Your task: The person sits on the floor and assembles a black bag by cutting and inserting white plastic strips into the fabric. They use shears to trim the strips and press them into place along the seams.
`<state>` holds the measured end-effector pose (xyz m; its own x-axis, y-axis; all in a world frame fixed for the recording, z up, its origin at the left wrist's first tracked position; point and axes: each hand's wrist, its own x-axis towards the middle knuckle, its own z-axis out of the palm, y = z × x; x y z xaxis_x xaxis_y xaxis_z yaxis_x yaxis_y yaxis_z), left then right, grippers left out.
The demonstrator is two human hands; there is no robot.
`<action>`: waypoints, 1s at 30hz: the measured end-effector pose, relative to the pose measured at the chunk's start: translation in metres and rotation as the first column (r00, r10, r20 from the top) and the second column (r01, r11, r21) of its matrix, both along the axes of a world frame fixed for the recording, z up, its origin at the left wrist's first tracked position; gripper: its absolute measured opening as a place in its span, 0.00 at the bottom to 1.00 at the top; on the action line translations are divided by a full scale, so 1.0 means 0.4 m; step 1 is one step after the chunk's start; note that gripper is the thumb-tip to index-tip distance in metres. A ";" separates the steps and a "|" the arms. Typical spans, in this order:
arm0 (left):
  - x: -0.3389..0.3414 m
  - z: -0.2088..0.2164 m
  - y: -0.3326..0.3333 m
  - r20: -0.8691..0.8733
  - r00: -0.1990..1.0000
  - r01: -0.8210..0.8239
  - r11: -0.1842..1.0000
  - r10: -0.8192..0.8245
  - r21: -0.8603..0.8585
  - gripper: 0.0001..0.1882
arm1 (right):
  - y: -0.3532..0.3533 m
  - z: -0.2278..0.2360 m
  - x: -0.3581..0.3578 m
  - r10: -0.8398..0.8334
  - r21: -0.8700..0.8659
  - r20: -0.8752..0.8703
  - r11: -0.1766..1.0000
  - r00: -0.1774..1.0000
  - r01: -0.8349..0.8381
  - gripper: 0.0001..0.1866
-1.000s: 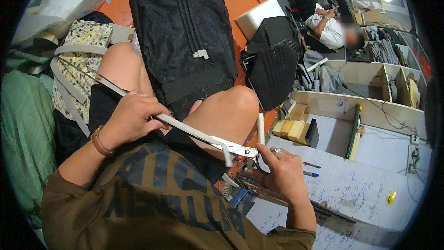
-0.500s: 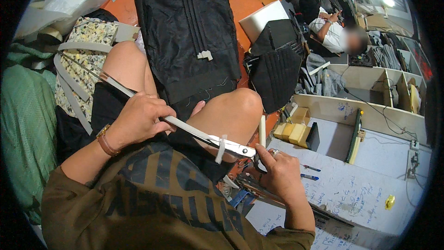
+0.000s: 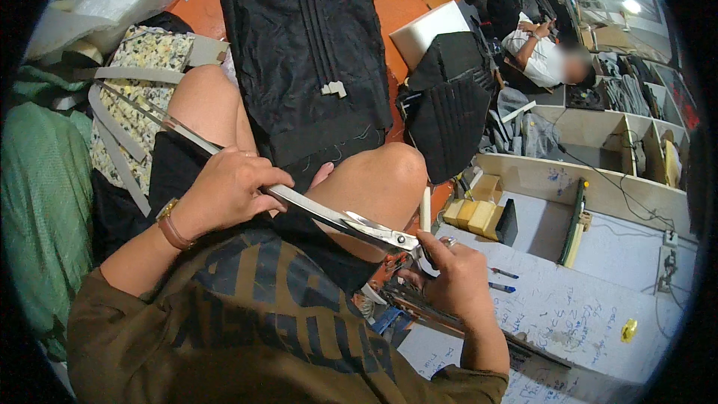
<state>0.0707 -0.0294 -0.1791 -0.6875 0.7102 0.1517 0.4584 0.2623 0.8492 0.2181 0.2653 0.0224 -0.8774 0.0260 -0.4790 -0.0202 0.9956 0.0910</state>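
A light grey strip of strap (image 3: 299, 202) is pinched between the fingers and thumb of my left hand (image 3: 233, 188), closed over my lap. My right hand (image 3: 458, 275) is closed around the handles of metal scissors (image 3: 395, 239). The blades point left and lie along the strip's free end, nearly together; whether they touch it I cannot tell. Beyond my knees lies a black fabric panel (image 3: 299, 37) with raised lengthwise ribs and small pale cut pieces (image 3: 333, 89) on it. Left of my leg, more grey strap (image 3: 120, 131) loops over speckled foam (image 3: 149, 52).
A stack of black ribbed panels (image 3: 452, 105) leans by a white block (image 3: 426, 34). On the right, a white written-on board (image 3: 553, 307) carries pens (image 3: 502, 286) and yellow foam blocks (image 3: 475, 215). A green sack (image 3: 41, 209) stands left. Another person (image 3: 542, 60) reclines at the far right.
The short pale piece that hung across the scissor blades is gone from them. The blades have closed further along the strip, and my right hand has shifted slightly. My left hand keeps its pinch.
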 end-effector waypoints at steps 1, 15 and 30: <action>-0.008 0.002 0.001 0.022 1.000 0.011 1.000 -0.012 0.014 0.14 | 0.013 0.008 -0.002 -0.080 -0.076 -0.008 0.994 0.997 0.079 0.39; -0.111 0.020 0.003 0.299 0.909 0.300 0.954 -0.289 0.011 0.18 | 0.211 0.137 0.022 -0.245 -0.357 0.674 0.719 0.697 0.597 0.43; -0.115 0.028 -0.009 0.358 0.862 0.367 0.929 -0.359 0.049 0.18 | 0.217 0.041 -0.033 -0.140 -0.455 0.751 0.598 0.645 0.660 0.36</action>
<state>0.0247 -0.0329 -0.1678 -0.3854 0.9201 -0.0695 0.1940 0.1544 0.9688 0.2050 0.3519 0.0387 -0.3641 -0.2391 -0.9001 0.6087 0.6705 -0.4243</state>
